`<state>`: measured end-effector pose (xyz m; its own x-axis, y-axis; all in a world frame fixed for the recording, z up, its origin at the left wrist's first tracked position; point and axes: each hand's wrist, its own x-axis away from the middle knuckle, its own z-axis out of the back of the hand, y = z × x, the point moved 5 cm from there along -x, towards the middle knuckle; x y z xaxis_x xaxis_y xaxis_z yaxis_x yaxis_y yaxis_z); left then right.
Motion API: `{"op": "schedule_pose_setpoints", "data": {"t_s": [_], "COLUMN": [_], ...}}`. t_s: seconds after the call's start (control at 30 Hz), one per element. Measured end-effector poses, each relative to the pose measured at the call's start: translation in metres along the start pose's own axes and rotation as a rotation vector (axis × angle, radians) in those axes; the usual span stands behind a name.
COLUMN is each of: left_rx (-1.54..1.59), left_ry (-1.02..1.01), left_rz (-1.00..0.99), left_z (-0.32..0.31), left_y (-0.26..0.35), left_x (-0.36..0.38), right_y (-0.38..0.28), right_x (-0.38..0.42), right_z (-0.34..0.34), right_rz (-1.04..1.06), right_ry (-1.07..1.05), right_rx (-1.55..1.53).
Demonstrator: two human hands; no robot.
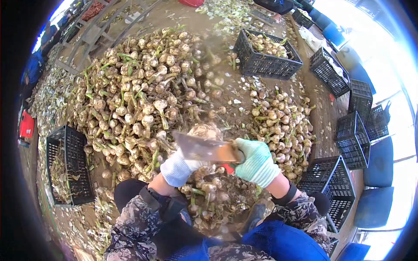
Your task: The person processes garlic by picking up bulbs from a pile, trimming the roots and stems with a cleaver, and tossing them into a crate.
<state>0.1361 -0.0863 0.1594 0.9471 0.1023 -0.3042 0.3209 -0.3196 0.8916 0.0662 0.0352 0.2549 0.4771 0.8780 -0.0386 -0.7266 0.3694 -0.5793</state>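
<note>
My right hand [257,161], in a pale green glove, is closed round the wooden handle of a broad-bladed knife [198,148]. The blade points left and crosses in front of my left hand [177,168], which wears a whitish glove. Behind the blade, a large pale garlic bulb [205,130] shows above its upper edge, apparently held in my left hand; the blade hides those fingers. Below my hands lie more bulbs [209,188] with stems, between my feet. A big heap of brownish-white bulbs [135,104] spreads ahead and to the left. A smaller heap [283,126] lies at the right.
A black crate [270,65] with bulbs stands ahead; another crate [67,165] with stem scraps is at left. Several black crates [328,185] line the right side near blue barrels [378,161]. Pale peelings litter the floor. Other people [32,69] are at the far edges.
</note>
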Motion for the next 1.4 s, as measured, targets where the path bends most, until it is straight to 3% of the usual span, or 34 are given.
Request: {"op": "schedule_pose_setpoints", "data": {"t_s": [0.07, 0.17, 0.2, 0.3, 0.37, 0.43, 0.47, 0.53, 0.6, 0.63, 0.67, 0.7, 0.73, 0.77, 0.8, 0.83, 0.87, 0.93, 0.97, 1.0, 1.03, 1.1, 1.13, 1.27, 1.33, 1.37, 1.4], "left_rx": [0.103, 0.48, -0.038, 0.811, -0.068, -0.096, 0.317, 0.667, -0.202, -0.636, -0.409, -0.311, 0.116, 0.075, 0.033, -0.489, 0.158, 0.482, 0.358, 0.435, 0.515, 0.795, 0.806, 0.825, 0.752, 1.024, 1.039], "left_ry": [0.11, 0.214, 0.189, 0.169, 0.024, -0.017, 0.016, 0.1, 0.0, -0.048, -0.064, -0.12, 0.182, 0.275, 0.367, 0.183, 0.282, 0.478, 0.439, 0.529, 0.695, 1.044, 0.927, 1.148, 0.989, 0.894, 1.1], "left_rz": [0.035, 0.205, 0.197, 0.264, -0.025, -0.018, 0.134, 0.395, 0.229, 0.13, 0.224, 0.055, 0.443, 0.453, 0.464, 0.153, 0.343, 0.442, 0.387, 0.303, 0.182, 0.223, 0.123, 0.156, 0.101, 0.113, 0.203], "left_z": [-0.003, 0.029, 0.017, 0.008, -0.008, -0.011, -0.005, -0.014, -0.018, -0.023, -0.027, -0.033, -0.033, -0.029, -0.025, -0.02, -0.006, 0.002, 0.011, 0.002, 0.006, 0.028, 0.038, 0.047, 0.044, 0.044, 0.049], "left_y": [0.008, -0.031, -0.007, -0.033, 0.018, 0.026, 0.011, 0.007, 0.042, 0.055, 0.052, 0.069, 0.067, 0.069, 0.07, 0.072, 0.034, 0.028, 0.024, 0.043, 0.044, 0.019, 0.012, 0.002, 0.014, 0.016, 0.022], "left_x": [0.019, 0.061, 0.064, 0.056, 0.046, 0.048, 0.051, 0.05, 0.026, 0.017, 0.017, 0.017, 0.014, 0.012, 0.011, 0.009, 0.007, 0.004, 0.008, -0.006, -0.008, -0.006, -0.005, 0.001, 0.003, 0.0, 0.001], "right_y": [-0.005, -0.018, -0.02, -0.013, -0.01, -0.01, -0.017, -0.008, 0.008, 0.029, 0.055, 0.084, 0.138, 0.179, 0.102, 0.102, 0.105, 0.064, 0.045, 0.028, 0.018, 0.021, 0.019, 0.015, 0.024, 0.042, 0.068], "right_x": [0.0, 0.004, 0.005, 0.009, 0.011, 0.013, 0.015, 0.014, 0.012, 0.008, 0.006, 0.012, 0.028, 0.033, 0.027, 0.033, 0.03, 0.016, 0.019, 0.019, 0.02, 0.036, 0.039, 0.017, 0.015, 0.02, 0.033], "right_z": [0.0, 0.003, 0.002, -0.006, -0.01, -0.014, -0.012, -0.016, -0.021, -0.019, -0.015, -0.015, -0.03, -0.042, -0.011, -0.034, -0.049, -0.031, -0.031, -0.029, -0.034, -0.092, -0.118, -0.169, -0.198, -0.228, -0.253], "right_rz": [0.022, 0.054, 0.04, 0.01, -0.003, -0.011, 0.009, -0.046, -0.136, -0.337, -0.538, -0.745, -0.64, -0.508, -0.576, -0.706, -0.788, -0.285, -0.316, -0.341, -0.368, -0.405, -0.385, -0.457, -0.757, -0.92, -0.857], "right_ry": [-0.074, -0.11, -0.123, -0.12, -0.125, -0.16, -0.162, -0.153, -0.207, -0.277, -0.348, -0.409, -0.247, -0.1, -0.126, -0.097, -0.013, 0.099, 0.119, 0.137, 0.154, 0.254, 0.326, 0.458, 0.26, 0.134, 0.149], "right_rx": [0.171, 0.245, 0.253, 0.238, 0.227, 0.228, 0.214, 0.216, 0.285, 0.262, 0.236, 0.2, 0.18, 0.181, 0.194, -0.396, -0.993, -0.146, -0.268, -0.385, -0.499, -0.976, -1.013, -1.146, -1.205, -1.224, -1.101]}}
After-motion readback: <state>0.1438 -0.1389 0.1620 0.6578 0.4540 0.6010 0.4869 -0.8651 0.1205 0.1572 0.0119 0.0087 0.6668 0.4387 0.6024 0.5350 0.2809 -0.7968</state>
